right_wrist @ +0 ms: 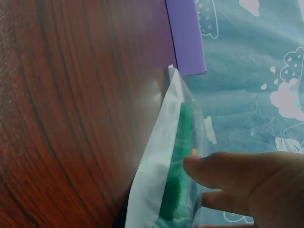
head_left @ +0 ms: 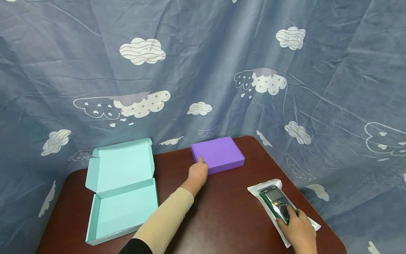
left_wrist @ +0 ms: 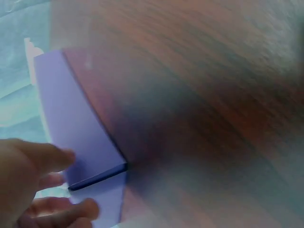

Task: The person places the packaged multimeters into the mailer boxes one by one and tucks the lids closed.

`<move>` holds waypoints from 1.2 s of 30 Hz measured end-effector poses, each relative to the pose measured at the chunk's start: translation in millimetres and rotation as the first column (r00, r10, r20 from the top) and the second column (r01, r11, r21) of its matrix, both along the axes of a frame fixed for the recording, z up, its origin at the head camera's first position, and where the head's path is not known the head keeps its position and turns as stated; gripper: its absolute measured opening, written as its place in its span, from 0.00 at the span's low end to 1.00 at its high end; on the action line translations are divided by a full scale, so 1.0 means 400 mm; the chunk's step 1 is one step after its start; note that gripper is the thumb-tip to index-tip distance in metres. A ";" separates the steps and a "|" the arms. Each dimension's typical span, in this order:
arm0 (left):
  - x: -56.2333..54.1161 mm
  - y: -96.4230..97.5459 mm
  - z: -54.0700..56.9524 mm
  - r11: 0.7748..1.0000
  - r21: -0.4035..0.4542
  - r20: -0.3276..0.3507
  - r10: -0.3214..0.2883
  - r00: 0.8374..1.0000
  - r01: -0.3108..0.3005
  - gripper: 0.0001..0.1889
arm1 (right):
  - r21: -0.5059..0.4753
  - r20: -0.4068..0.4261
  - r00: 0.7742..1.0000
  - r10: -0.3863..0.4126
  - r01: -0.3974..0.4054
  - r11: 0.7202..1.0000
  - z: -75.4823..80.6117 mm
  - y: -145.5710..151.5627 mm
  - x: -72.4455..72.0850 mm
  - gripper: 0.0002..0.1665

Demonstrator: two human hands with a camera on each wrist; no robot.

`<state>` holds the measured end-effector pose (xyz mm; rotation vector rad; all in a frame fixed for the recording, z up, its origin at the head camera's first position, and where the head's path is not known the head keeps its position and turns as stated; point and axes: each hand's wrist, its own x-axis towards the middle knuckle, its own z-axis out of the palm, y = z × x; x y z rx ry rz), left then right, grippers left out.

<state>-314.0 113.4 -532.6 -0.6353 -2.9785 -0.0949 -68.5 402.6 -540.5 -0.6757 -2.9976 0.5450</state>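
A closed purple cardboard box [head_left: 219, 153] lies at the back of the table. My left hand [head_left: 197, 173] holds its front left corner; in the left wrist view the thumb [left_wrist: 59, 159] lies against one face and bent fingers [left_wrist: 85, 209] are by the adjoining side. On the right, a green-edged digital multimeter [head_left: 275, 197] lies in a clear plastic bag with a white back [head_left: 258, 188]. My right hand [head_left: 299, 231] grips the multimeter's near end through the bag, thumb on one side and fingers across the other. The right palm hides that end.
A light teal mailer box [head_left: 123, 211] stands open on the left, its lid [head_left: 125, 165] raised toward the back. The dark wooden table [head_left: 219, 211] ends at a blue cloud-print curtain [head_left: 203, 63] behind and to the right.
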 end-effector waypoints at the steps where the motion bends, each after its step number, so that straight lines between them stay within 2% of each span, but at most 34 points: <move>1: 0.002 -0.008 0.005 1.000 -0.003 0.015 0.002 1.000 -0.002 0.10 | -0.001 0.004 1.000 0.007 -0.007 1.000 -0.001 -0.002 -0.004 0.45; 5: 0.019 -0.054 0.023 0.999 -0.027 0.037 -0.037 0.999 0.038 0.14 | -0.010 0.036 0.999 0.013 -0.012 1.000 -0.004 -0.010 -0.015 0.44; 9: 0.051 -0.119 0.027 0.993 -0.008 -0.016 -0.116 0.993 0.116 0.20 | -0.044 0.100 0.995 -0.018 0.023 0.999 -0.010 -0.017 -0.023 0.46; 12: 0.084 -0.177 0.027 0.989 0.046 -0.061 -0.136 0.989 0.139 0.19 | -0.072 0.147 0.988 -0.036 0.047 0.996 -0.015 -0.022 -0.026 0.47; 15: 0.118 -0.238 0.026 0.985 0.114 -0.094 -0.121 0.988 0.131 0.16 | -0.074 0.170 0.985 -0.041 0.054 0.996 -0.020 -0.025 -0.028 0.47; 21: 0.172 -0.351 0.014 0.966 0.234 -0.188 -0.067 0.980 0.110 0.13 | -0.052 0.158 0.986 -0.053 0.062 0.997 -0.020 -0.027 -0.040 0.46; 24: 0.191 -0.395 0.011 0.962 0.252 -0.227 -0.046 0.973 0.104 0.13 | -0.043 0.163 0.985 -0.053 0.061 0.997 -0.015 -0.021 -0.046 0.46; 29: 0.216 -0.452 0.012 0.964 0.257 -0.236 -0.003 0.972 0.066 0.14 | -0.020 0.180 0.982 -0.065 0.069 0.997 -0.008 -0.007 -0.057 0.45; 36: 0.247 -0.545 0.014 0.948 0.319 -0.276 0.074 0.958 0.018 0.14 | -0.002 0.192 0.972 -0.134 0.137 0.991 -0.005 -0.005 -0.075 0.42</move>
